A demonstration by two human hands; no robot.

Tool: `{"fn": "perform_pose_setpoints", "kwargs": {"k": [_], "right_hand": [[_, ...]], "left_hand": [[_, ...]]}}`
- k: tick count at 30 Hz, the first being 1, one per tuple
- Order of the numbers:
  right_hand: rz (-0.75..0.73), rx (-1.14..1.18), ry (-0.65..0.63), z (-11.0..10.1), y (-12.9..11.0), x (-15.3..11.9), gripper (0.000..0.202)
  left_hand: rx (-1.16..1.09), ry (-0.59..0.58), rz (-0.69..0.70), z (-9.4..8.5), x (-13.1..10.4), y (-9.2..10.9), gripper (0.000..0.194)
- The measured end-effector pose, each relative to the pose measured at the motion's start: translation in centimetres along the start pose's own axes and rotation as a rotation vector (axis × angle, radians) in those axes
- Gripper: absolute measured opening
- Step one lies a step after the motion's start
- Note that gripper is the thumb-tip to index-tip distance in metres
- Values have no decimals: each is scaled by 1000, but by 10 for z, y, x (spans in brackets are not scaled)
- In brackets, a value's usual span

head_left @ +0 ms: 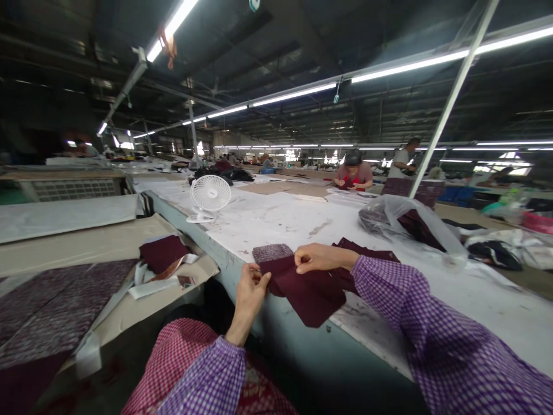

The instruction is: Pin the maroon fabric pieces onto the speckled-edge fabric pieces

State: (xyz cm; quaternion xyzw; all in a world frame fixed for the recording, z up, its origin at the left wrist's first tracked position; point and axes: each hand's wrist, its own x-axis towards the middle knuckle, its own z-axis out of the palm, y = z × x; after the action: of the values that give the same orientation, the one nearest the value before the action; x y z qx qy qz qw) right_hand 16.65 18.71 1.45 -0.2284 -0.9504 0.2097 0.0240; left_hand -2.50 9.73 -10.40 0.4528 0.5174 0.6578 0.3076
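A maroon fabric piece (317, 294) lies over the near edge of the white table, its lower corner hanging past the edge. My left hand (251, 288) pinches its left edge between thumb and fingers. Above it, my right hand (315, 257) is closed on the top of the same cloth, fingertips bent down onto it. A speckled grey-maroon fabric piece (271, 252) shows just behind the left hand. More maroon pieces (367, 251) lie behind my right wrist, partly covered by the sleeve.
A small white fan (210, 193) stands on the long white table (276, 216). To the right sits a clear plastic bag (415, 222) with dark cloth inside. At left, a lower surface holds maroon scraps (163, 253) and speckled fabric (64, 300). A co-worker (354, 173) works across the table.
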Motion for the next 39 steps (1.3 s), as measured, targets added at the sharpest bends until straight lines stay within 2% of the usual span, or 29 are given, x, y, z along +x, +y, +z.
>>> {"fn": "perform_pose_setpoints", "kwargs": {"k": [3,6,11,14,17,19,21,22,24,25,27,28,30,31,32,35,39], "right_hand": [[37,137,55,-24,11,-24,18],[149,150,107,-48,27,-58,26],[426,83,217,-67,72,-109,34],[600,-112,211,-70,95,-120,33],[691,-321,237,-71,93,-113,33],[618,-306,266,-68,74,-99,32],[429,-181,230,-58,41,-80,29],[315,-104,182,-50,21,-69,28],[142,-8,5,-27,-19,-50,32],[80,-25,-52,-14,-37,-42,40],[-67,-222,-32,10,-62,-30,51],[-123,-319,-9,19,-69,-27,46],[-180,-437,37,29,-71,-23,21],[-181,-438,44,30,-69,-22,10],[-173,-414,45,30,-65,-22,7],[-132,-315,35,29,-56,-23,9],[-164,-436,66,36,-61,-24,44]], "left_hand": [[-34,-4,-1,3,1,4,34],[-129,-27,-89,2,-3,12,35],[-241,-189,-270,-4,-15,30,34],[-290,-260,-288,-7,-16,36,34],[-295,-310,-293,-7,-11,39,33],[-255,-344,-302,-6,-8,40,34],[-226,-355,-301,-5,-6,39,34],[-225,-353,-298,-4,-5,39,35],[-247,-335,-295,-4,-7,39,38],[-262,-323,-294,-4,-9,38,39],[-278,-318,-287,-5,-13,39,40],[-277,-325,-279,-6,-15,39,41],[-275,-342,-260,-10,-19,41,43],[-273,-345,-249,-13,-20,42,45],[-273,-340,-236,-16,-21,43,49],[-254,-322,-215,-24,-21,46,57],[-223,-333,-220,-27,-21,47,56]]}}
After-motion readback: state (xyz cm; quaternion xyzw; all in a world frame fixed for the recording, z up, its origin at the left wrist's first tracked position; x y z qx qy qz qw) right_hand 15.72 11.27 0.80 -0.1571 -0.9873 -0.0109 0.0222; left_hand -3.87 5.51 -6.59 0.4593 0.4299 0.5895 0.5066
